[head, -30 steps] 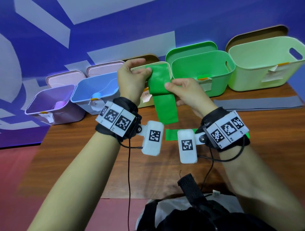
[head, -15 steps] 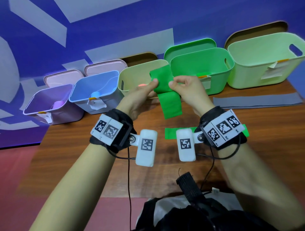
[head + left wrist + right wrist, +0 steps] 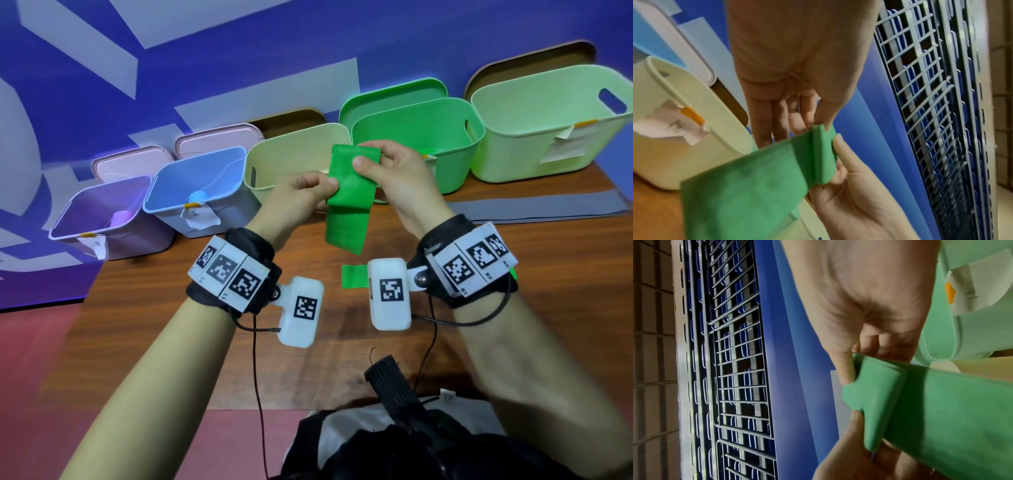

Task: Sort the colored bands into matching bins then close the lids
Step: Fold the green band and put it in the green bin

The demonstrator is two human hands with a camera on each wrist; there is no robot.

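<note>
Both hands hold a bright green band [image 3: 349,195] in the air in front of the bins, its top partly folded over itself and its tail hanging toward the table. My left hand [image 3: 308,192] pinches its left edge between thumb and fingers. My right hand [image 3: 383,164] pinches the folded top end. The fold shows in the left wrist view [image 3: 818,155] and the right wrist view [image 3: 875,395]. The bright green bin [image 3: 455,171] stands open just behind my right hand, its lid [image 3: 394,96] propped behind it.
A row of open bins lines the table's back: purple [image 3: 137,240], blue [image 3: 219,219], cream [image 3: 263,161], bright green, pale green [image 3: 548,150]. A grey band [image 3: 548,209] lies flat at the right. Another green strip [image 3: 354,277] lies on the wooden table under my right wrist.
The hanging tail of the green band has become shorter as the top was folded over. My left hand dropped from the band's top to its left edge. The right hand shifted slightly up.
</note>
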